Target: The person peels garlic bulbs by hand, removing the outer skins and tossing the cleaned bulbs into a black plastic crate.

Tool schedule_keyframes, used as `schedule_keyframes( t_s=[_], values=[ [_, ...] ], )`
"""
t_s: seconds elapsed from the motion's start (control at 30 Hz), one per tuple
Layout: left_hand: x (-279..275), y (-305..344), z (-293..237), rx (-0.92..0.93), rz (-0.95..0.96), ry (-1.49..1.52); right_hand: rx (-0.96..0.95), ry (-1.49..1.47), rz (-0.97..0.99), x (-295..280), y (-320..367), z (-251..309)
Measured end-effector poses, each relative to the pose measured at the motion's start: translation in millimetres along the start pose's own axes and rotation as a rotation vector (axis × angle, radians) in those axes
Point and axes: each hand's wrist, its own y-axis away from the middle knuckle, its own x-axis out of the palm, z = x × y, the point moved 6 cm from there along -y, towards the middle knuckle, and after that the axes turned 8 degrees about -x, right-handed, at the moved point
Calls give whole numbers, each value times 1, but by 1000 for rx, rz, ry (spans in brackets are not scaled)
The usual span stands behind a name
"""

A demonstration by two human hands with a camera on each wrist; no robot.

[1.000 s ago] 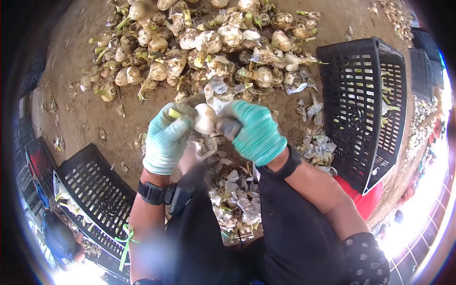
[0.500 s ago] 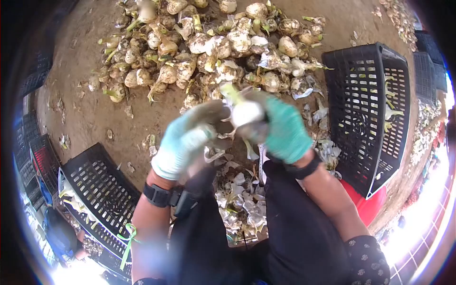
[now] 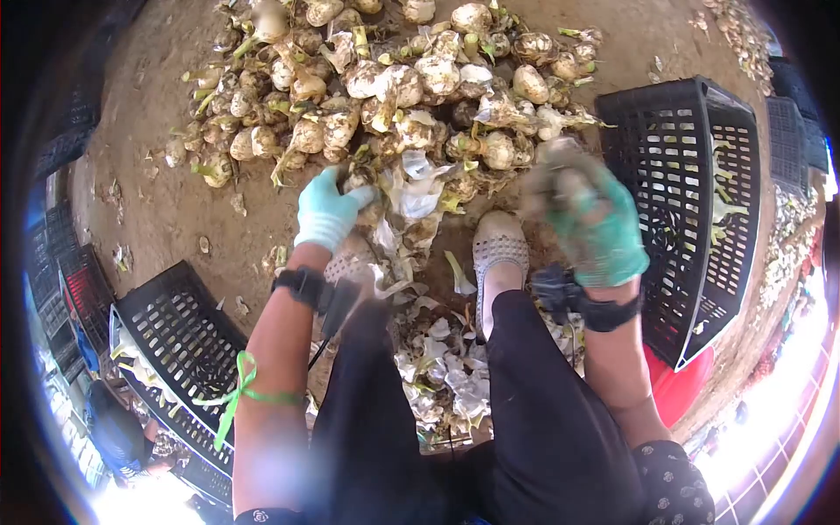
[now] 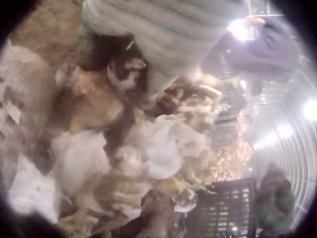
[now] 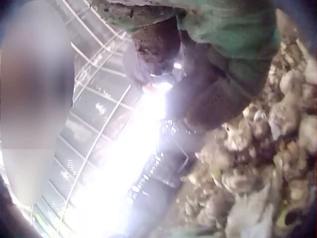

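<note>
At the near edge of the garlic heap (image 3: 411, 79), my left hand (image 3: 328, 210), in a pale green glove, grips a soil-covered garlic bulb (image 3: 357, 181) between thumb and fingers. The left wrist view shows the glove (image 4: 163, 39) over loose bulbs and papery skins (image 4: 163, 153), its fingertips mostly in shadow. My right hand (image 3: 599, 219), in a green glove with dirt-darkened fingers, is blurred by motion beside the right black crate (image 3: 656, 192). In the right wrist view its thumb and fingers (image 5: 213, 99) stand apart, with bright background between them and nothing held.
Green-and-white trimmed garlic lies inside the right crate; a red object (image 3: 682, 385) sits beneath it. Another black crate (image 3: 179, 328) stands at the left. Peeled skins (image 3: 446, 376) lie between the legs, near a perforated shoe (image 3: 500, 245). Another person (image 3: 118, 433) is at lower left.
The white garlic bulb handled between both hands has left them. My right hand has swung right to the crate, while the left has moved forward to a soiled bulb at the heap.
</note>
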Motion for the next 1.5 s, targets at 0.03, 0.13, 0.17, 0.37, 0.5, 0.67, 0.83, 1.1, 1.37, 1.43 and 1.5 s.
schedule_keyframes(
  t_s=[0.03, 0.13, 0.17, 0.37, 0.5, 0.67, 0.83, 1.1, 1.37, 1.43, 1.5],
  values=[
    [-6, 11, -5, 27, -10, 75, 17, 128, 47, 12, -2, -8],
    [-18, 58, -38, 89, 119, 275, 228, -111, 20, 23, -7, -74],
    [-17, 70, -47, 135, 132, 267, -90, 152, 131, 39, -9, -59],
    [-13, 105, -84, 285, 171, 173, -316, 841, 173, 70, -1, -42],
    [-12, 103, -76, 266, 257, 305, -268, 814, 217, 72, -2, -48],
    [-8, 92, -59, 235, 398, 609, -88, 834, 282, 73, -4, -60],
    [-9, 95, -58, 177, 488, 663, -79, 791, 178, 71, -4, -50],
    [-8, 97, -60, 119, 530, 676, -148, 835, 269, 75, 2, -49],
    [10, 90, -53, -86, 862, 1270, -193, 636, 231, 73, 8, -38],
    [12, 91, -56, -128, 878, 1335, -300, 668, 234, 73, 8, -37],
    [14, 93, -57, -198, 973, 1440, -406, 701, 239, 71, 8, -36]
  ],
)
